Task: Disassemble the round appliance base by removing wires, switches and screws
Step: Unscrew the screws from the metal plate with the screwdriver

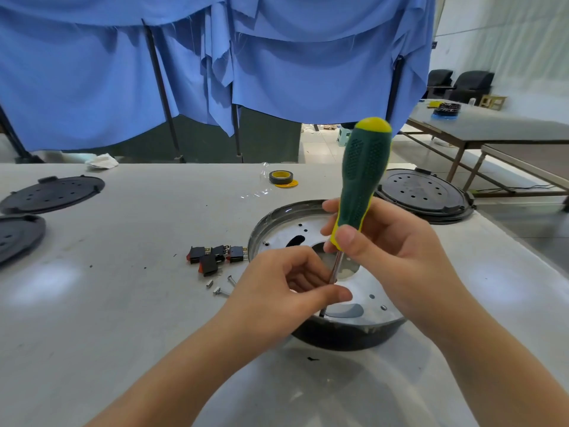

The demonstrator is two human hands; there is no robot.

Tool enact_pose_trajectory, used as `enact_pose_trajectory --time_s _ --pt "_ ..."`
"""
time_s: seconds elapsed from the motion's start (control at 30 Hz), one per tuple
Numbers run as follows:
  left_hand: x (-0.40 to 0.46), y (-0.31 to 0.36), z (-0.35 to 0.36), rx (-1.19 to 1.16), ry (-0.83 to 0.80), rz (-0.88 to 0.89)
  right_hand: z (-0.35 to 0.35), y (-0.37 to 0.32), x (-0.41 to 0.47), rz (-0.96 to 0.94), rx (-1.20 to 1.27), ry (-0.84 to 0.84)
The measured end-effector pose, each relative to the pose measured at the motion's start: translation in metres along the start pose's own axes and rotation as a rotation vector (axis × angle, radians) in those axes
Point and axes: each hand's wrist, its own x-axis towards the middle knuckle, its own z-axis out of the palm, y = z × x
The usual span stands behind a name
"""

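The round appliance base [363, 322] sits in front of me on the white table [123, 303], its open side up, the shiny metal plate inside showing several small holes and a large round cut-out in the middle. My right hand [385, 241] grips the green and yellow screwdriver [363, 177] by the lower end of its handle, fingers and thumb curled round it, and the tool stands nearly upright over the base, leaning a little to the right at the top. Its metal shaft runs down into the base towards the near rim, where the tip is hidden behind my left hand [277, 291]. That hand is curled at the near-left edge of the base, thumb and fingers closed round the shaft low down. Just left of the base lie the red and black rocker switches [215, 257] in a small cluster, and nearer to me than the switches a few loose screws [221, 286]. Beyond the base, a roll of tape [280, 177] lies flat on the table. To the base's far right rests a black round cover [423, 192] with holes in it, and two more black covers [52, 192] lie well away to its left.
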Motion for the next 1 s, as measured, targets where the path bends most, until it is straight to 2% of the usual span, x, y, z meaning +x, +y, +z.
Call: enact_pose_trajectory --time_s 0.2,0.37,0.53,0.67,0.77,0.87,1.0 --pt "-0.001 0.000 -0.006 0.072 -0.035 0.023 -0.005 -0.001 0.000 0.009 0.037 0.008" --pt "-0.001 0.002 -0.008 0.066 -0.018 0.004 -0.008 -0.001 0.001 -0.027 0.085 0.081" --pt "0.001 0.000 -0.010 0.015 0.010 -0.008 -0.016 0.001 0.005 -0.076 0.046 0.226" --pt "0.003 -0.001 -0.010 0.133 -0.026 -0.007 -0.021 0.007 0.008 -0.103 -0.103 0.298" --pt "0.005 0.005 -0.011 0.314 -0.135 -0.042 -0.020 0.010 0.008 -0.111 -0.214 0.284" --pt "0.010 0.012 -0.012 0.537 -0.324 -0.209 -0.019 0.015 0.007 -0.128 -0.330 0.264" --pt "0.031 0.024 -0.018 0.597 -0.521 -0.376 -0.016 0.017 0.006 -0.137 -0.416 0.248"
